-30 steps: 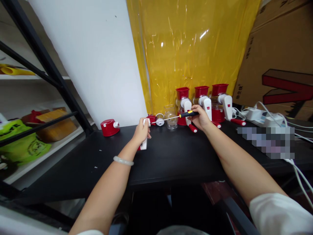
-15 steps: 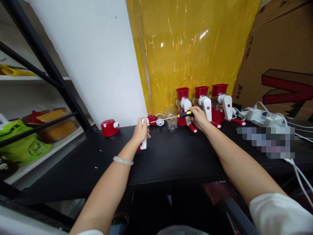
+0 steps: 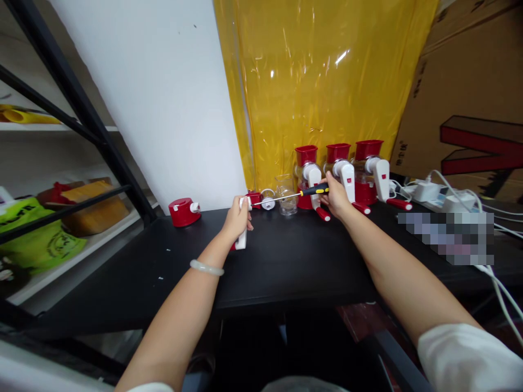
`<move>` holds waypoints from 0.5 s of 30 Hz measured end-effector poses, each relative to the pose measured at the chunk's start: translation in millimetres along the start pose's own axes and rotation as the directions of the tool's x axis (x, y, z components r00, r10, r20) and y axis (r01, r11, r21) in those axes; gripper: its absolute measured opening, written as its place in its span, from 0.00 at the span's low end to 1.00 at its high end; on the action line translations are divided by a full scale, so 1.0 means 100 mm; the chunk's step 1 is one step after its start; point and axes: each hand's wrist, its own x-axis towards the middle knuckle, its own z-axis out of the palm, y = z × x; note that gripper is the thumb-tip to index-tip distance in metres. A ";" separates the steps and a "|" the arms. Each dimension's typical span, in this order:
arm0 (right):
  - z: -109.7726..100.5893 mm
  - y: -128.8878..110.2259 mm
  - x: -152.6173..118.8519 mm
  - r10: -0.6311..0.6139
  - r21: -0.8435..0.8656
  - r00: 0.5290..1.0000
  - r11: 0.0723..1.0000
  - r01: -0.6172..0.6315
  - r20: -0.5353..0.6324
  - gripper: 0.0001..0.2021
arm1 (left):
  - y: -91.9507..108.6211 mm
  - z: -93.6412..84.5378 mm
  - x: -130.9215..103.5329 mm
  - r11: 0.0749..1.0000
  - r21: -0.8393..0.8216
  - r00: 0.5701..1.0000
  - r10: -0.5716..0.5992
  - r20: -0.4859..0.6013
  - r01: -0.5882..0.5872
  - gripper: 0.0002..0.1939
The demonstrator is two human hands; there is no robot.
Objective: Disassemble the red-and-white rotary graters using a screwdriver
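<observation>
My left hand (image 3: pixel 237 219) is closed round a white crank handle (image 3: pixel 242 239) with a red end, above the black table. The fingers of my right hand (image 3: pixel 335 196) are wrapped at the back end of a black and yellow screwdriver (image 3: pixel 314 189). Its thin metal shaft points left and its tip meets the top of the white handle beside my left thumb. Behind the shaft are a red part (image 3: pixel 254 199), a white round part (image 3: pixel 268 200) and a clear plastic housing (image 3: pixel 287 201).
Three red and white crank graters (image 3: pixel 306 174) line up before the yellow sheet. A red base (image 3: pixel 184 212) sits on the black table (image 3: pixel 281 272) at the left. White chargers and cables (image 3: pixel 457 199) lie at the right, near a cardboard box (image 3: pixel 474 71). Shelves (image 3: pixel 102 234) stand left.
My right hand has shifted slightly, its fingers now further back on the screwdriver's handle, so more of it shows. My left hand still holds the white handle.
</observation>
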 end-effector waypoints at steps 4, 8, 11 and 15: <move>0.03 0.01 -0.02 0.011 0.035 0.999 0.999 -0.009 -0.037 0.23 | 0.01 0.00 0.00 1.000 0.001 1.000 -0.002 -0.008 0.002 0.16; 0.05 0.00 -0.01 0.013 0.091 0.998 0.996 -0.006 -0.069 0.19 | 0.01 0.00 -0.01 1.000 -0.003 1.000 0.003 -0.006 -0.003 0.17; 0.03 -0.01 0.00 0.019 0.141 0.998 0.990 -0.009 -0.065 0.15 | 0.01 0.00 -0.01 1.000 0.014 1.000 0.008 0.007 -0.008 0.17; -0.01 -0.03 0.00 0.026 0.169 0.999 0.985 -0.019 -0.039 0.14 | 0.02 0.01 -0.03 0.999 0.046 0.999 0.007 0.033 -0.008 0.16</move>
